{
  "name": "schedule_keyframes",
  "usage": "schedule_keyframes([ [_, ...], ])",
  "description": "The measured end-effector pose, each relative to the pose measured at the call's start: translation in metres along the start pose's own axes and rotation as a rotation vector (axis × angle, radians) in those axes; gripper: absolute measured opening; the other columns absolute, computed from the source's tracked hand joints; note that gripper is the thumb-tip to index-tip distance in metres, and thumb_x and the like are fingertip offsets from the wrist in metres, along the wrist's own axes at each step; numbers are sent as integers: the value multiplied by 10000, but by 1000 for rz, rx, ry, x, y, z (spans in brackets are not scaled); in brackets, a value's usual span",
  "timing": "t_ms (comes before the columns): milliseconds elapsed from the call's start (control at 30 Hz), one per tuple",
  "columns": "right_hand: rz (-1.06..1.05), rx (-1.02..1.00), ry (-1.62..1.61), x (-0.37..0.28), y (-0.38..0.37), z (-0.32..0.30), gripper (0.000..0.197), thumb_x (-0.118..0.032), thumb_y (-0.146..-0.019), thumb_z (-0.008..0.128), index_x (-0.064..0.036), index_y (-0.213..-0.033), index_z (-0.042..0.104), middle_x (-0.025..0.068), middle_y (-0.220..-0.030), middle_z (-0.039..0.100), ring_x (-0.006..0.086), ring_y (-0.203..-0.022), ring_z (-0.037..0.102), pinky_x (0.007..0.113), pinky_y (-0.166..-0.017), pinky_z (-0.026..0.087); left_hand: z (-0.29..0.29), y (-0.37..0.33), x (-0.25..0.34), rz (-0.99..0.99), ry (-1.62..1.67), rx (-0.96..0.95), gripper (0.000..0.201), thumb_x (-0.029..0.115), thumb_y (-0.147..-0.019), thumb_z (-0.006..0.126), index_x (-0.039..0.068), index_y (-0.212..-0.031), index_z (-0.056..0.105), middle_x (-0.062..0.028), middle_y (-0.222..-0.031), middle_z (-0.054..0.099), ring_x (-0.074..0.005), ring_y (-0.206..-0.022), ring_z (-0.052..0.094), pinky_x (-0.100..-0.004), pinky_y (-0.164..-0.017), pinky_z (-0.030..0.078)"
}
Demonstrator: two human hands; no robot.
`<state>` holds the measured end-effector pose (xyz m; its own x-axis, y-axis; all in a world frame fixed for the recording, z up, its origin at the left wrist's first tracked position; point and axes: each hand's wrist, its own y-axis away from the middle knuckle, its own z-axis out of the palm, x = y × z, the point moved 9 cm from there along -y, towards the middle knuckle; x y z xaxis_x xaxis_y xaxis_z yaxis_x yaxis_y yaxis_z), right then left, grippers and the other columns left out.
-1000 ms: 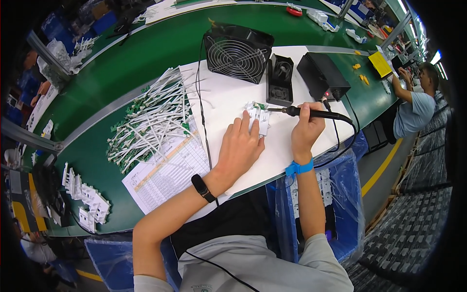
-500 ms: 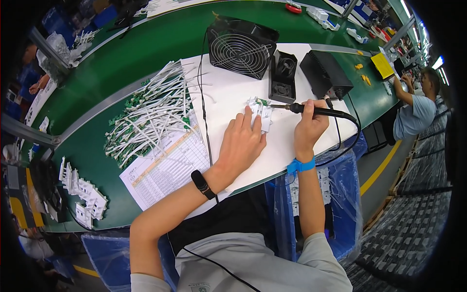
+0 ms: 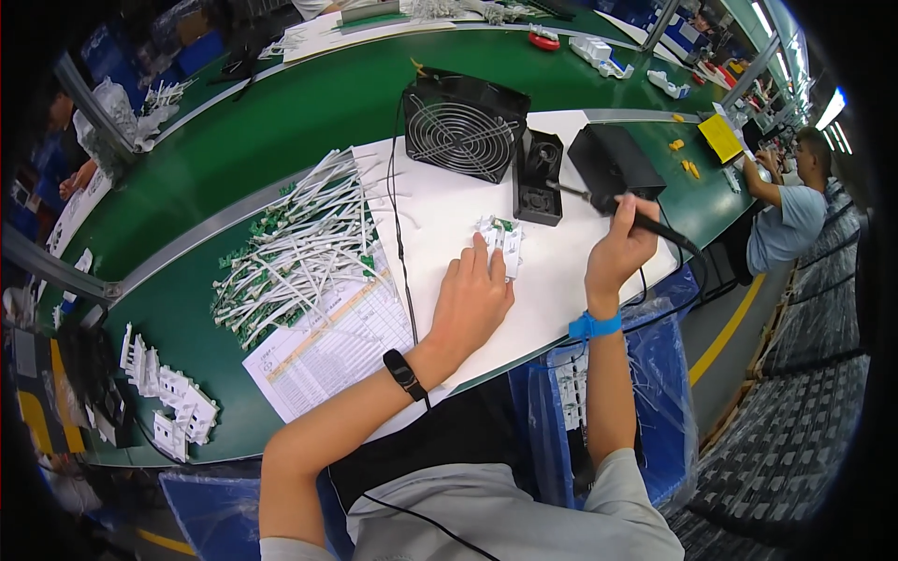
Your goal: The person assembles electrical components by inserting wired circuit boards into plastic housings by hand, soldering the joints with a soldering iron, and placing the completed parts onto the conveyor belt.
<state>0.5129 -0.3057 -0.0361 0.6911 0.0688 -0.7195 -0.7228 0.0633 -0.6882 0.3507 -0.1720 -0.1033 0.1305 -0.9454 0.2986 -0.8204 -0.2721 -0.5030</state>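
Note:
My left hand lies on the white board with its fingers stretched out. Its fingertips rest on a small white plastic housing that has a bit of green circuit board at its far end. In my right hand is a soldering iron, gripped by its handle. The iron's tip points left, over the edge of the black holder, apart from the housing. A blue strap circles my right wrist.
A black fan and a black box stand at the back of the board. Left lie a heap of white cables, a printed sheet and white housings. Plastic-lined blue bins sit below the table edge. A co-worker sits far right.
My right hand has lifted the soldering iron off the circuit board and carried it right and back toward the black holder. My left hand stays on the housing; the whole view has shifted slightly.

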Motion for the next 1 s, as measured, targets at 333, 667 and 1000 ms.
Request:
schedule_keyframes([
  [333,-106,-414,350,55,-17,96,184,-218,-1000,656,-36,-976,651,147,-713,650,289,-630,632,366,-599,481,0,0,3,30,6,43,470,206,-826,728,-81,-1190,651,-323,-1294,581,-327,-974,585,-384,-801,512],
  [667,-71,-438,427,44,-2,84,262,-179,-963,699,7,-1126,613,126,-733,634,281,-660,631,376,-636,490,-10,-5,-8,16,116,33,442,208,-813,733,-73,-1149,676,-297,-1233,615,-365,-1016,586,-411,-848,523],
  [1000,94,-446,343,43,37,41,216,-176,-1017,618,-2,-1084,727,-7,-681,527,63,-632,433,301,-535,318,-134,-21,-56,-338,719,-170,413,293,-776,780,-43,-1016,772,-244,-884,750,-303,-802,737,-357,-776,567],
])
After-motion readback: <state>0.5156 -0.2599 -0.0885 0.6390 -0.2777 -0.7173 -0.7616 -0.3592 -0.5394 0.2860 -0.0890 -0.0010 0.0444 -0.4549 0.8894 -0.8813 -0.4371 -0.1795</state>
